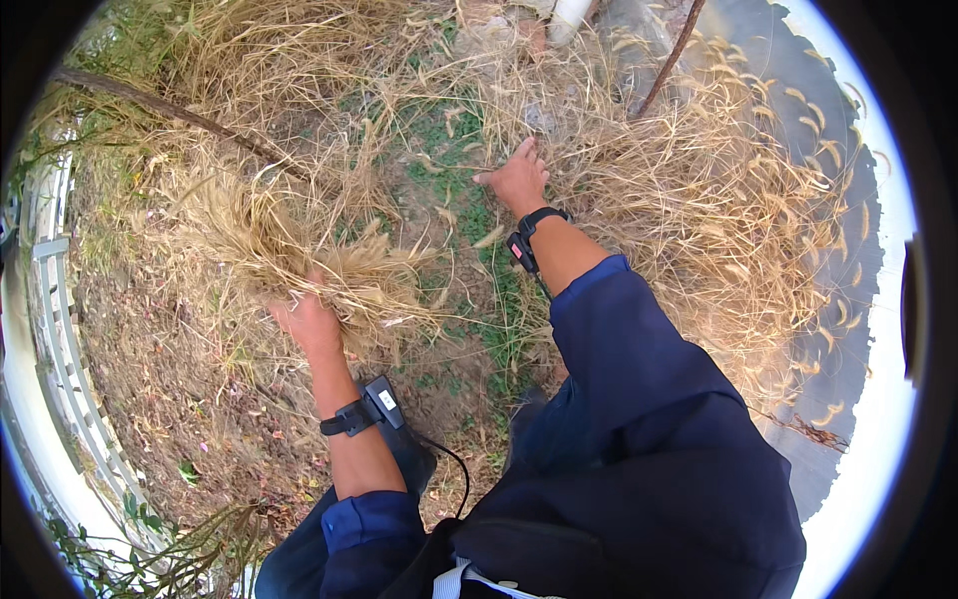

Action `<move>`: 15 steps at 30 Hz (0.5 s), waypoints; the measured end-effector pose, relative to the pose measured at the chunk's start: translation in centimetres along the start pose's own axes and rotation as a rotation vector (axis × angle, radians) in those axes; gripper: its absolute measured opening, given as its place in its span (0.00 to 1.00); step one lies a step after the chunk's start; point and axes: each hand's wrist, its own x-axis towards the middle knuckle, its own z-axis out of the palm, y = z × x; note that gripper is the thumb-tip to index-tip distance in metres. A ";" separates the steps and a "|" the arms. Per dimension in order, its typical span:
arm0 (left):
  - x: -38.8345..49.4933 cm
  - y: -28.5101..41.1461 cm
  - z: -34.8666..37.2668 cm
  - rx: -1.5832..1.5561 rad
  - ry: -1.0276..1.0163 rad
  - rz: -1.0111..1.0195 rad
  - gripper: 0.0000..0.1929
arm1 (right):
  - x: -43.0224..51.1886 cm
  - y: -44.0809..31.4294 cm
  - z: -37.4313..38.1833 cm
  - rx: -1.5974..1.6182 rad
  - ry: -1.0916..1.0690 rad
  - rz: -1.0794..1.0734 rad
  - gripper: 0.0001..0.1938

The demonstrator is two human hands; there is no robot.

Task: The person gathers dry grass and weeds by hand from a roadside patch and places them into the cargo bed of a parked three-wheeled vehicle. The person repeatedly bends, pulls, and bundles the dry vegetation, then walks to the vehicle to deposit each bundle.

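Note:
My left hand [308, 314] grips a thick bundle of dry foxtail grass [262, 232], its straw-coloured stems and seed heads fanning out to both sides. Farther out and to the right, my right hand [520, 177] reaches over low green ground plants [471, 202]. Its thumb stands apart from the fingers, and I see no bunch of grass in it. The fingertips are at the edge of standing dry grass [673, 195], partly against the stems. Whether they touch any stalk is hard to tell.
A thin wooden stick [179, 112] slants in from the upper left, and a rusty rod [670, 60] rises at the upper right. A white pipe [569, 21] lies at the top. A grey wall [816, 150] borders the right, a pale railing [63, 322] the left.

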 end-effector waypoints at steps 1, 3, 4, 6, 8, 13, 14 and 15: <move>-0.3 0.4 0.0 -0.173 -0.007 -0.058 0.45 | 0.2 -0.3 0.2 0.016 0.004 0.010 0.67; -0.5 1.0 0.3 -0.309 -0.021 -0.148 0.40 | 0.6 -0.8 0.6 0.037 -0.018 0.061 0.66; -0.6 1.1 0.5 -0.333 -0.025 -0.145 0.39 | 0.8 -1.0 0.9 0.029 -0.005 0.045 0.66; -0.8 0.9 0.9 -0.392 0.020 -0.043 0.37 | 1.4 -1.4 1.3 0.025 0.026 0.017 0.66; -1.0 0.0 1.0 -0.318 -0.062 -0.091 0.36 | 2.0 -1.7 1.6 0.085 0.066 0.046 0.62; -1.1 -2.5 1.1 -0.255 -0.066 -0.199 0.40 | 3.2 -2.3 2.4 0.043 -0.082 0.064 0.48; -1.1 -2.7 1.1 -0.264 -0.069 -0.182 0.40 | 3.3 -2.3 2.6 0.012 -0.083 0.056 0.43; -1.1 -2.8 1.2 -0.266 -0.057 -0.147 0.38 | 3.4 -2.2 2.8 -0.025 -0.105 0.060 0.38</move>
